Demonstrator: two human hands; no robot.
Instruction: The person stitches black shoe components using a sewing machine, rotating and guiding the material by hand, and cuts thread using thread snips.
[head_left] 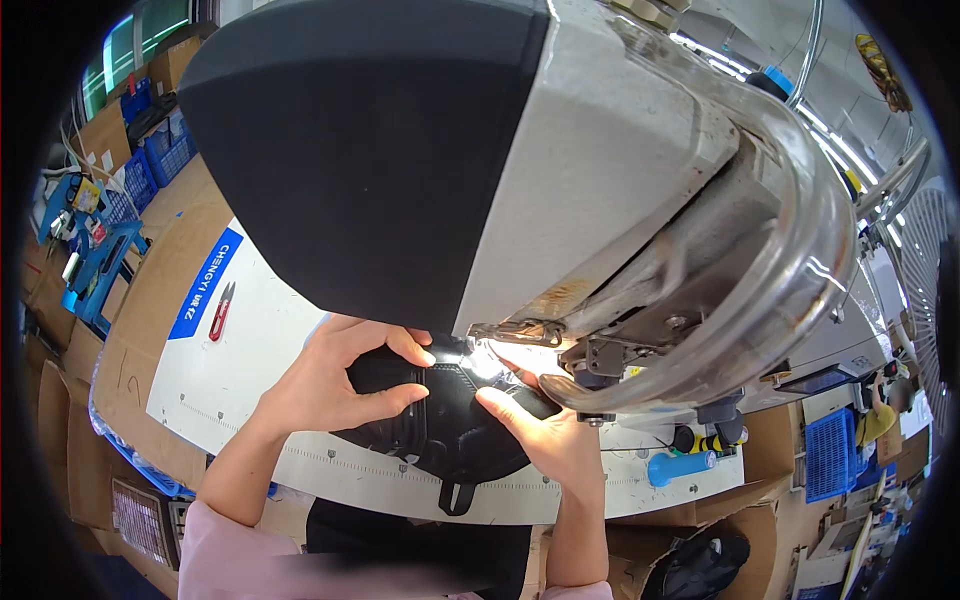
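A black fabric piece, perhaps part of a bag [470, 432], lies on the white bed of a sewing machine [610, 130]. It has stitched bands, and a small strap loop hangs at its near edge. My left hand [335, 378] grips the piece's left part, thumb and forefinger curved towards each other on a raised band. On the right side, my right hand [560, 440] holds the piece, its thumb on top near the brightly lit needle area. The machine head partly hides that hand's other fingers, and glare washes out the needle area.
Red-handled thread snips [221, 312] lie on the white table [290, 345], left of the work. A blue cylinder [682, 467] rests at its right. Below right stands an open cardboard box [750, 530] with a black bag [700, 566] inside. Farther right, another person [877, 420] is visible.
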